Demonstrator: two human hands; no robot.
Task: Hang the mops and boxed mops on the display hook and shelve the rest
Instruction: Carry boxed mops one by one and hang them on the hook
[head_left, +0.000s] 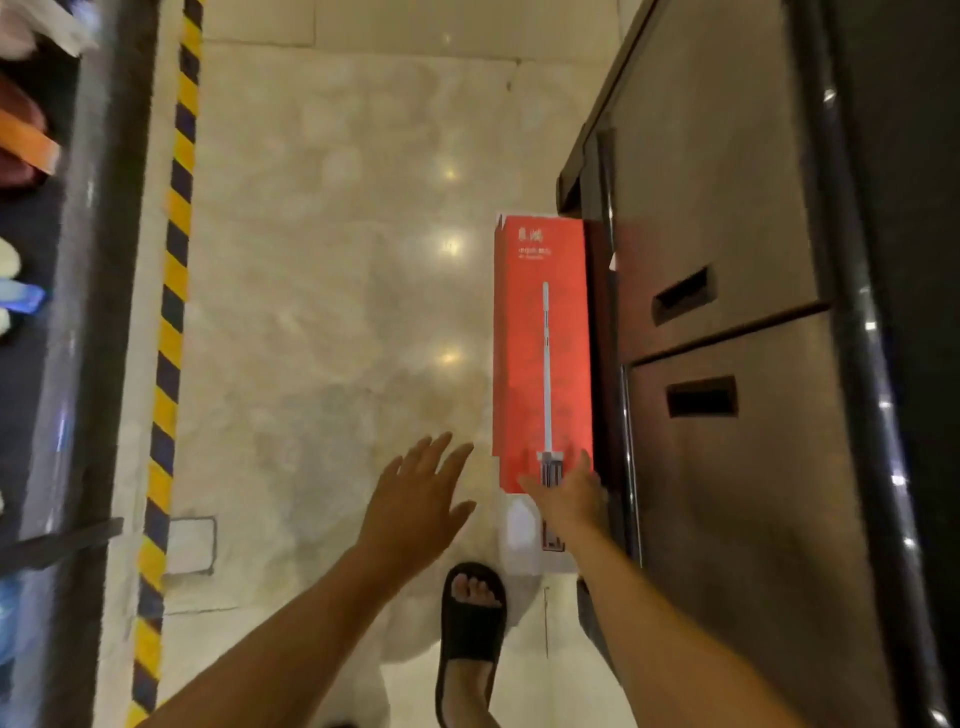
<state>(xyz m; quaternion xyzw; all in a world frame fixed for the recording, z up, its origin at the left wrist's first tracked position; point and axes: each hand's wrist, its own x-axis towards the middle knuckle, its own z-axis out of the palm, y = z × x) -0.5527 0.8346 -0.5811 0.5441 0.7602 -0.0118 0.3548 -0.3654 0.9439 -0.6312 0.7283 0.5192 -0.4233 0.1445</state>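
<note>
A long red boxed mop (543, 332), printed with a white mop picture, lies on the pale floor against the foot of a dark cabinet. Its near end is white. My right hand (569, 491) rests on the box's near end, fingers spread over the red face; whether it grips the box I cannot tell. My left hand (418, 493) hovers open just left of the box, fingers apart, touching nothing.
A dark metal cabinet (727, 322) with two slot handles stands on the right. A yellow-and-black hazard stripe (174, 291) runs along the left beside a dark shelf (67, 260) with blurred goods. My foot in a black sandal (470, 623) is on the marble floor (332, 260).
</note>
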